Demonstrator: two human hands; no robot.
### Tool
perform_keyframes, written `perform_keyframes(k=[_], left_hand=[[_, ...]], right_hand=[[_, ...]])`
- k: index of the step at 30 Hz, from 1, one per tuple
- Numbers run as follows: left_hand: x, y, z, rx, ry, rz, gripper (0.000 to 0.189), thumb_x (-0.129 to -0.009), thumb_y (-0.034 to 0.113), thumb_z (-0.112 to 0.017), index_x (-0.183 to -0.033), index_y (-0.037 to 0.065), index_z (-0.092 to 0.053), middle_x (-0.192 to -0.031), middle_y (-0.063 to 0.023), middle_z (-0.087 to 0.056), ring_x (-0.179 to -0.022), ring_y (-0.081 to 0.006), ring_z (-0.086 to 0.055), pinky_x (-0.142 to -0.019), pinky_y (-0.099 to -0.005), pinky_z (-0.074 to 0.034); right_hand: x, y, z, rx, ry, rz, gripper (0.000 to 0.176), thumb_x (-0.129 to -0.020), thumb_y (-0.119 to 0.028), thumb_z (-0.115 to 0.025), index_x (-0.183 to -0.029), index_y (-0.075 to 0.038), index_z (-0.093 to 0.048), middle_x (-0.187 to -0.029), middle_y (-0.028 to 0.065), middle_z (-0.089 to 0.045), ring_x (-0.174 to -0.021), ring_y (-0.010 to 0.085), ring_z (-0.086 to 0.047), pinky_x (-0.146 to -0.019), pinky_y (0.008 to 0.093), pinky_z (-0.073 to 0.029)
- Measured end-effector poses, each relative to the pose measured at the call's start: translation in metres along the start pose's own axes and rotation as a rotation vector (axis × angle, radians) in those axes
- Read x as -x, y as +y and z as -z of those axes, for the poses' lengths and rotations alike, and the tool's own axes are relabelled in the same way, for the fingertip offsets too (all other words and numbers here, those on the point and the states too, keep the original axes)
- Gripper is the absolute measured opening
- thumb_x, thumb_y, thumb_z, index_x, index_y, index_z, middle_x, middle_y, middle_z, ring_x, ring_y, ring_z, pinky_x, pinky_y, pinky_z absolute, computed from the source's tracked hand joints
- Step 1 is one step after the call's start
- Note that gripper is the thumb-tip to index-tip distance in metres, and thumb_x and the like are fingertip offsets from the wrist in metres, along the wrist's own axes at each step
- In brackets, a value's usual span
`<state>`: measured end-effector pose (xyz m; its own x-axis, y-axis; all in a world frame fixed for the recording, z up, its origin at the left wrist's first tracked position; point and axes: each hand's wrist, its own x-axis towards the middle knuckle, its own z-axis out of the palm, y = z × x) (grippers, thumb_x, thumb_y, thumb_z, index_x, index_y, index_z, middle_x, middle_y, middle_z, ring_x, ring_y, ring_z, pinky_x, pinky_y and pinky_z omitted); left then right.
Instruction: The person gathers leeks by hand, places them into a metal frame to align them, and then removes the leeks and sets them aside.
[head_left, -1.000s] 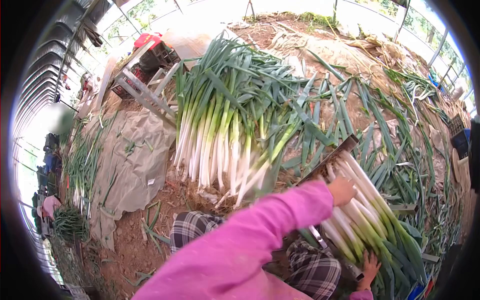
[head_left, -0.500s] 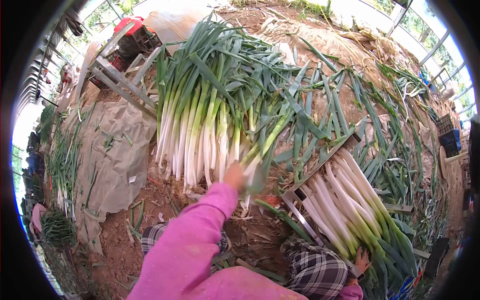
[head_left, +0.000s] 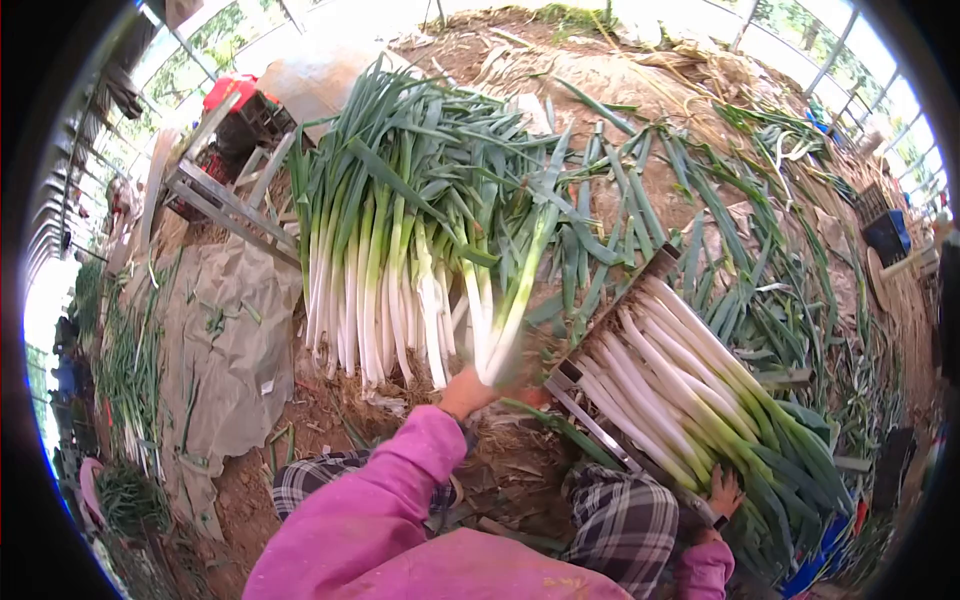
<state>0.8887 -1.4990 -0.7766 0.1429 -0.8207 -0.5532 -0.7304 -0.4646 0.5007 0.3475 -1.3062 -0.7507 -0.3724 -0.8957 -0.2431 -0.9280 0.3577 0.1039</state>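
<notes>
My left hand [head_left: 468,392] is closed around the white root ends of a few leeks [head_left: 516,310], whose green tops slant up and away. Beside it on the ground lies a wide row of leeks [head_left: 385,290], white stalks toward me and dark leaves at the far side. At the lower right, a metal-edged frame [head_left: 612,305] holds a second bundle of leeks [head_left: 690,380], white ends against its far edge. My right hand [head_left: 724,493] rests on the green part of that bundle with its fingers spread.
Loose leek leaves [head_left: 735,230] litter the ground at right. To the left lie a plastic sheet [head_left: 225,330] and thin leeks [head_left: 130,350]. A wooden frame [head_left: 232,212] stands at back left, near a red item [head_left: 228,92]; a dark crate [head_left: 885,225] is at far right.
My left hand has come slightly nearer to me, and the leeks in it now stand apart from the row. My right hand stays on the framed bundle. The view has shifted a little.
</notes>
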Motion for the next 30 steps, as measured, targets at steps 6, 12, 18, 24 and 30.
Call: perform_keyframes(k=[6, 12, 18, 24, 30], left_hand=[[0.060, 0.007, 0.124, -0.234, -0.174, -0.174, 0.045, -0.067, 0.025, -0.072, -0.105, 0.002, -0.068, -0.092, -0.0213, -0.069, -0.083, -0.0328, -0.068, -0.077, -0.0368, -0.055], [0.171, 0.054, 0.301, -1.173, -0.015, -0.242, 0.030, -0.064, 0.025, -0.075, -0.087, 0.006, -0.073, -0.086, -0.0180, -0.071, -0.081, -0.0328, -0.070, -0.073, -0.0414, -0.056], [0.282, 0.132, 0.404, -1.727, 0.530, -0.286, 0.013, -0.070, 0.015, -0.074, -0.083, 0.013, -0.075, -0.080, -0.0097, -0.071, -0.079, -0.0268, -0.070, -0.074, -0.0399, -0.054], [0.456, 0.226, 0.451, -1.729, 0.841, -0.355, 0.015, -0.064, 0.007, -0.072, -0.080, 0.008, -0.073, -0.077, -0.0132, -0.068, -0.080, -0.0311, -0.068, -0.074, -0.0404, -0.055], [0.623, 0.286, 0.472, -1.659, 1.034, -0.460, 0.017, -0.064, -0.002, -0.066, -0.079, 0.006, -0.068, -0.076, -0.0148, -0.065, -0.078, -0.0352, -0.065, -0.071, -0.0397, -0.052]], right_hand=[[-0.001, 0.004, 0.004, -0.140, 0.071, 0.114, 0.066, -0.076, -0.026, -0.064, -0.141, -0.024, -0.047, -0.146, 0.0154, -0.042, -0.138, 0.0341, -0.034, -0.112, 0.0598, -0.021], [-0.009, 0.010, 0.082, -0.328, -0.098, 0.156, 0.049, -0.072, -0.025, -0.075, -0.117, -0.007, -0.066, -0.123, 0.0216, -0.060, -0.117, 0.0370, -0.056, -0.102, 0.0413, -0.043], [0.038, -0.111, 0.237, -0.757, 0.469, 0.498, 0.043, -0.080, -0.028, -0.069, -0.114, -0.003, -0.065, -0.117, 0.0186, -0.064, -0.111, 0.0353, -0.059, -0.097, 0.0399, -0.045], [0.154, -0.319, 0.256, -1.165, -0.351, 1.293, 0.035, -0.091, -0.020, -0.064, -0.123, -0.006, -0.061, -0.107, 0.0081, -0.065, -0.090, 0.0156, -0.059, -0.078, 0.0279, -0.049], [0.235, -0.424, 0.297, -1.653, -1.157, 1.234, 0.075, -0.100, -0.055, -0.031, -0.146, 0.003, -0.023, -0.150, 0.0238, -0.031, -0.140, 0.0350, -0.031, -0.112, 0.0499, -0.030]])
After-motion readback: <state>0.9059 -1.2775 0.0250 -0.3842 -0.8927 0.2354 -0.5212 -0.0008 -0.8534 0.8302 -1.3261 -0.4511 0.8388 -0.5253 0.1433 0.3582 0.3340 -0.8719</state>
